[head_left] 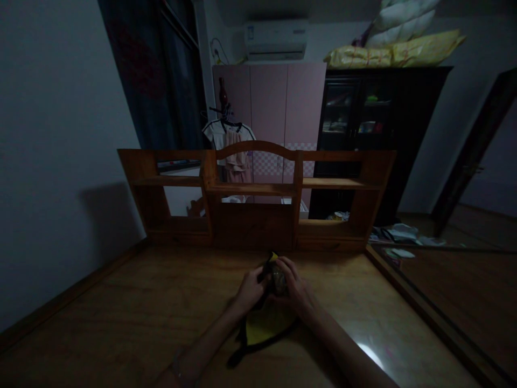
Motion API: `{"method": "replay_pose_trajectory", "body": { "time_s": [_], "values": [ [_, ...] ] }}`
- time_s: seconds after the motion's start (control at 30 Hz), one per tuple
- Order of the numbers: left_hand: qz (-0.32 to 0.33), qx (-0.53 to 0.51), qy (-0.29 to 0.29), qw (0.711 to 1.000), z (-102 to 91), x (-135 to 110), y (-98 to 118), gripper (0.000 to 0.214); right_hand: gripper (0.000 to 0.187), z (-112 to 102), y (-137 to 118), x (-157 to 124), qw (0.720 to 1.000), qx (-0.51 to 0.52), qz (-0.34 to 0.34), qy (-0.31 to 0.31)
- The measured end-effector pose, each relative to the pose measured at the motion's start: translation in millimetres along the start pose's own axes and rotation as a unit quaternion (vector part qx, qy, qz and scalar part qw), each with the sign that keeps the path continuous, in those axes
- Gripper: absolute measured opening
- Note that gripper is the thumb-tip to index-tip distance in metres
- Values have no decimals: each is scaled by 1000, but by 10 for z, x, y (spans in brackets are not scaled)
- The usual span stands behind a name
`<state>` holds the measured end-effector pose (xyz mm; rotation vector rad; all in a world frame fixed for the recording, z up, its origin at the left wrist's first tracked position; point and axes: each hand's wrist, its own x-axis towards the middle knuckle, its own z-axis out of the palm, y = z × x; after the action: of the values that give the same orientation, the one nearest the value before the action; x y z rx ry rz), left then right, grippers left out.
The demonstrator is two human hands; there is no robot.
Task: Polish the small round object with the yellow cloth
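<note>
Toward the middle of the far edge of the wooden platform (pixel 173 302), in the head view, the left hand (pixel 248 291) curls its fingers in on the dark edging of a yellow-and-black cloth piece (pixel 269 328), while the right hand (pixel 297 288) is half closed around a shiny bundle (pixel 278 280), its contents too dim to identify. The cloth lies between the forearms, a black end pointing toward the near edge. Handling both well calls, I judge, for a light, steady right-hand grip, the left keeping the edging taut and unfolded; poor light makes slipping likelier. Glossy boards catch a bright reflection near the right edge. A shelved wooden headboard (pixel 252 188) lines the far edge; beyond stand a pink wardrobe (pixel 269 102), a black cabinet (pixel 404 118) and an air conditioner (pixel 277 40).
</note>
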<state>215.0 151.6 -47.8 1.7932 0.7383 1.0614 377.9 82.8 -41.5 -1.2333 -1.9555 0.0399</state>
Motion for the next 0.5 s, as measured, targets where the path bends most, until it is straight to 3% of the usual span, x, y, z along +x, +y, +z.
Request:
{"method": "replay_pose_trajectory", "body": {
  "time_s": [0.1, 0.23, 0.37, 0.5],
  "values": [
    [-74, -126, -21, 989, 23, 29, -86, 42, 86, -16, 24, 13, 1000, 13, 4, 20],
    [-179, -286, -54, 940, 58, -9, -61, 44, 85, -60, 0, 28, 997, 45, 8, 59],
    [-203, -336, -84, 916, 85, -55, 14, 43, 86, -94, -19, 27, 998, 42, 1, 47],
    [-163, -294, -72, 939, 116, -59, 22, 41, 92, -73, -38, 27, 999, 1, -47, 12]
  ]
}}
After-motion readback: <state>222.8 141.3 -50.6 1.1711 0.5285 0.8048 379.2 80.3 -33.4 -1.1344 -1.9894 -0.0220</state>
